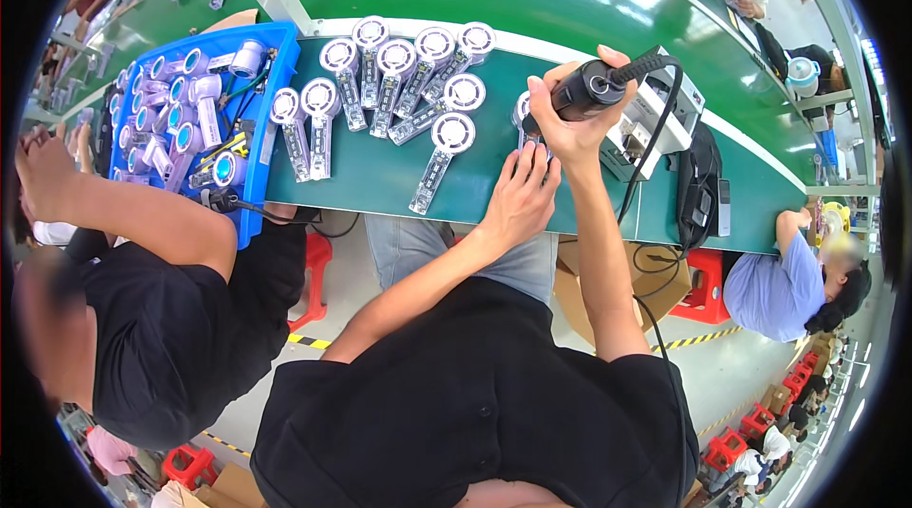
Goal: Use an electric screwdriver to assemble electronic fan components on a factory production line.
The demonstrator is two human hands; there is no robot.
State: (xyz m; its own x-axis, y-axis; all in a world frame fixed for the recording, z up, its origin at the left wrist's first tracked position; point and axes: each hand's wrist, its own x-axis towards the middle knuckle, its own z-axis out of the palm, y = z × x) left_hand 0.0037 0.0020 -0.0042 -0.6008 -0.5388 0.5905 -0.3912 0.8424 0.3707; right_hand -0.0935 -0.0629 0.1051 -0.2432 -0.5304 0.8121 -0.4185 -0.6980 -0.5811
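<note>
My right hand point(575, 128) is wrapped round a black corded electric screwdriver point(587, 90), its cable leaving from the top end. The tool points down at a handheld fan point(522, 109) on the green bench, mostly hidden behind the tool and my hands. My left hand point(525, 190) has its fingertips on the lower part of that fan, near the tool's tip. Left of my hands lies a lone handheld fan point(446, 152) with a round white grille and its circuit board exposed in the handle. Several more such fans point(389, 66) lie in a group beyond it.
A blue tray point(275, 109) full of purple-white fans stands at the left, beside a co-worker point(142, 290). To the right are a grey metal box point(655, 119) and a black bag-like object point(698, 180). The screwdriver's cable point(651, 152) hangs past my right forearm.
</note>
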